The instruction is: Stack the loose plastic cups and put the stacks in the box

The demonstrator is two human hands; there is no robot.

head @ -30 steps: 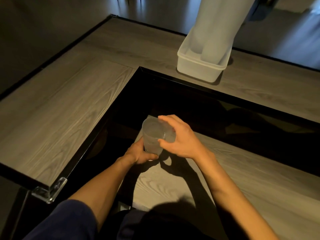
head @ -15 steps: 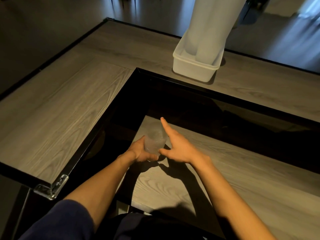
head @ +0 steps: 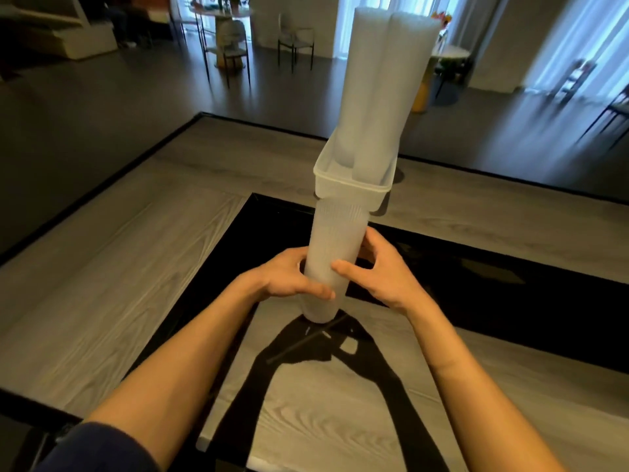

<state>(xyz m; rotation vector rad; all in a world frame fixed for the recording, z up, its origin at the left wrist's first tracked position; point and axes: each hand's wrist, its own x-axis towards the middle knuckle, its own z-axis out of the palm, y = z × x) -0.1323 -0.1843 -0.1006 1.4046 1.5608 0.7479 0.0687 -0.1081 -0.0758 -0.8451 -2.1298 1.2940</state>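
A tall stack of translucent plastic cups point(head: 332, 253) stands upright, its base at the lower wooden table surface. My left hand point(head: 289, 279) wraps the stack's lower part from the left. My right hand point(head: 381, 272) grips it from the right, fingers curled across the front. Behind it, a white plastic box point(head: 350, 190) sits on the upper wooden table and holds two very tall cup stacks point(head: 377, 93) that lean slightly.
The grey wooden table point(head: 136, 267) has a black-framed sunken middle point(head: 510, 284) with a lower wooden panel. Beyond the table's far edge lie dark floor, chairs point(head: 296, 42) and a round table point(head: 226, 39).
The view has tilted up and the room is brighter. Earlier my hands held a single short cup; now both grip a tall stack of cups standing on the lower panel.
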